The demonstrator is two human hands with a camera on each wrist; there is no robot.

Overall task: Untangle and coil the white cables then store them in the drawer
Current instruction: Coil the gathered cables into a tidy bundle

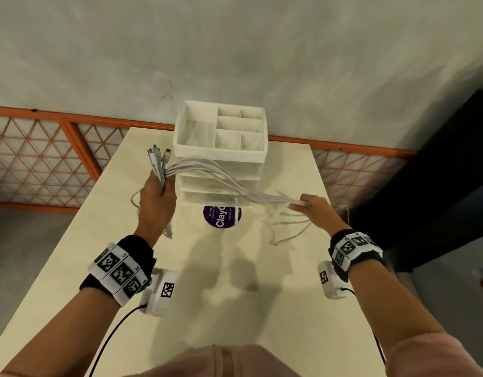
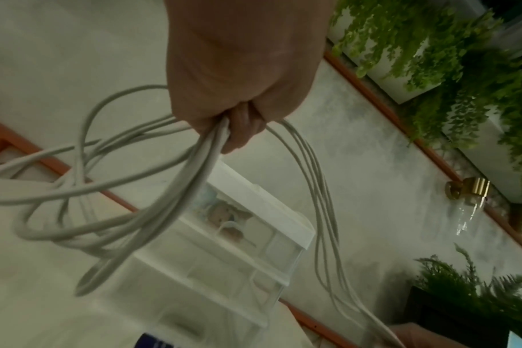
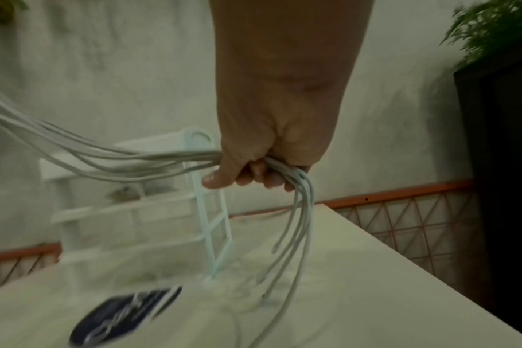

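Cables [image 1: 221, 178] stretched taut above table [image 1: 126, 268], in front of drawer unit [image 1: 221, 148], between left hand [image 1: 156, 197] fisted below plugs [image 1: 157, 156] and right hand [image 1: 313, 205] curled round strands, loose ends dangling beneath, apparently to comb out tangles.

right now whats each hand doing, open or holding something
Left hand: closed around the white cables near their plug ends.
Right hand: closed around the same bundle of cables further along, loose ends hanging below it.
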